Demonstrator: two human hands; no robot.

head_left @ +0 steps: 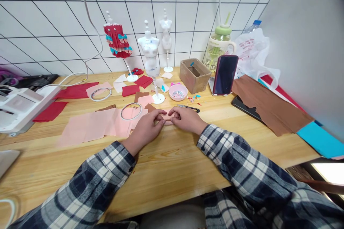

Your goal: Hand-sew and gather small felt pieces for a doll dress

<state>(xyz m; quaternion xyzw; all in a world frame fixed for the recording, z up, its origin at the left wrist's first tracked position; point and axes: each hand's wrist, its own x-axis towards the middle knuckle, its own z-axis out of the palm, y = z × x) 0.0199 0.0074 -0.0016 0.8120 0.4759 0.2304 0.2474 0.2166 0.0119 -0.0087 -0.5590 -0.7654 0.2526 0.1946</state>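
Note:
Between my two hands, low over the table, is a small piece of pink fabric (168, 116) with a darker brownish strip across it. My left hand (150, 123) pinches its left side between thumb and fingers. On the right side, the bent fingers and thumb of my right hand (185, 117) close on the same piece. Part of the fabric is hidden by my fingers. Small scissors (191, 108) lie just beyond my right hand. A silver hoop (131, 111) rests on pink cloth (91, 125) to the left of my left hand.
Behind my hands stand a white mannequin (149, 52), one in a red dress (116, 41), a pink bowl (178, 92) of small beads and a cardboard box (195, 75). A propped phone (225, 75) and brown fabric (274, 105) are right. A white sewing machine (24, 103) is left.

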